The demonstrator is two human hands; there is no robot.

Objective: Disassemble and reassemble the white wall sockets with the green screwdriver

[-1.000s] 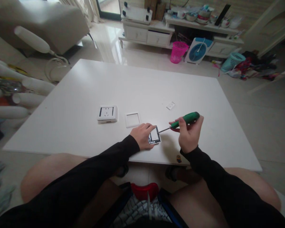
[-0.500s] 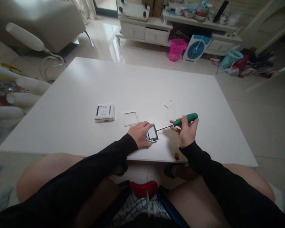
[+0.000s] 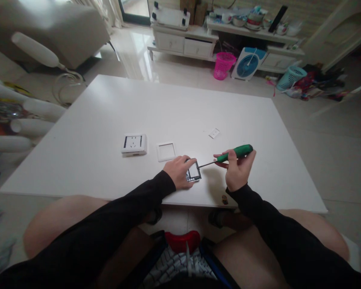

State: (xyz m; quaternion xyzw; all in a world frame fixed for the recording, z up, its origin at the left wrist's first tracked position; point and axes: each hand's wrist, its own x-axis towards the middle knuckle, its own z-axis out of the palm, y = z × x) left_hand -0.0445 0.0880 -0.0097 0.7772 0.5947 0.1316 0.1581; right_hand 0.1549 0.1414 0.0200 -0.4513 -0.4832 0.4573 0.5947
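Note:
My left hand (image 3: pixel 178 171) is closed around a wall socket (image 3: pixel 194 171) with a dark frame, holding it near the table's front edge. My right hand (image 3: pixel 238 170) grips a screwdriver (image 3: pixel 235 153) by its green handle. The shaft slants down to the left, and its tip meets the socket's right edge. Just beyond my left hand lies a white cover frame (image 3: pixel 166 151). Further left sits a second socket (image 3: pixel 134 144) on a white box. A small white slotted insert (image 3: pixel 214 133) rests beyond the screwdriver.
The white table (image 3: pixel 132 104) carries all these parts. A small brown-and-yellow object (image 3: pixel 225 200) lies at its front edge. Past the table stand a pink basket (image 3: pixel 224 66), a blue-and-white fan (image 3: pixel 247 64) and a low white cabinet (image 3: pixel 170 41). White tubular shapes (image 3: pixel 36 50) are at the left.
The screwdriver's handle has turned and tilted slightly in my right hand, with its tip staying at the socket's edge. My left hand keeps its hold. The whole view has shifted a little.

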